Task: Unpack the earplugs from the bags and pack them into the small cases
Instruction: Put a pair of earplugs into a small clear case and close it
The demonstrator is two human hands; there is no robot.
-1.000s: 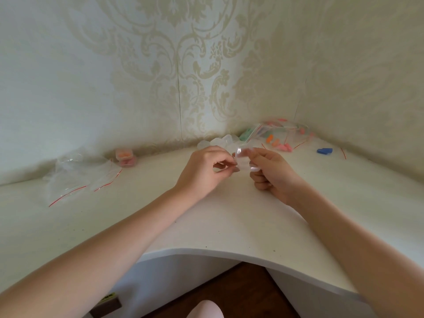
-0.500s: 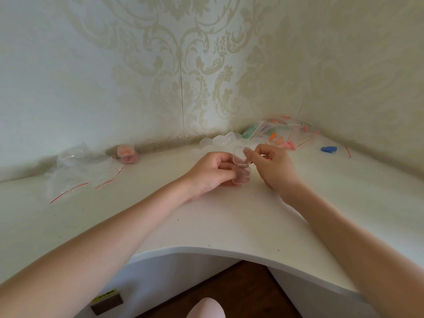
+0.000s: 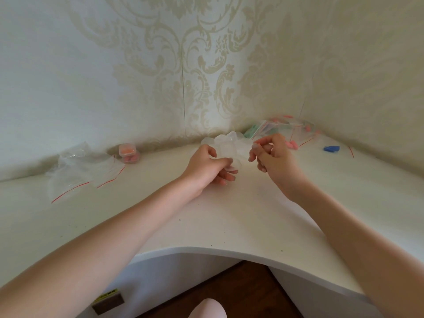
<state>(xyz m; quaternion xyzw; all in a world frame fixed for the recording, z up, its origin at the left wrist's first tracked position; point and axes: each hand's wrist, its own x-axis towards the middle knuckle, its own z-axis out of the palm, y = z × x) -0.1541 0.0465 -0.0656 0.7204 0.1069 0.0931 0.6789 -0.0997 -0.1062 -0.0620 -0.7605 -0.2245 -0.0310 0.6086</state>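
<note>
1. Left hand [image 3: 206, 166] curls its fingers round a small clear case [image 3: 232, 165], thumb on top, holding it just above the white desk [image 3: 229, 214].
2. Right hand [image 3: 273, 157] hangs just beside it, fingers curled with thumb and forefinger drawn together; whether anything sits between them, I cannot tell.
3. Right behind both hands, a cluster of empty clear cases [image 3: 227, 141] crowds the corner.
4. Further right, bags with red seal strips [image 3: 296, 131] lie heaped against the wall, pink earplugs [image 3: 292, 145] showing among them, a blue pair [image 3: 331, 148] loose on the desk nearby.
5. Over on the left, two filled cases [image 3: 129, 153] stand stacked by the wall, orange and pink inside.
6. Beside those, emptied bags [image 3: 85, 168] lie flat.
</note>
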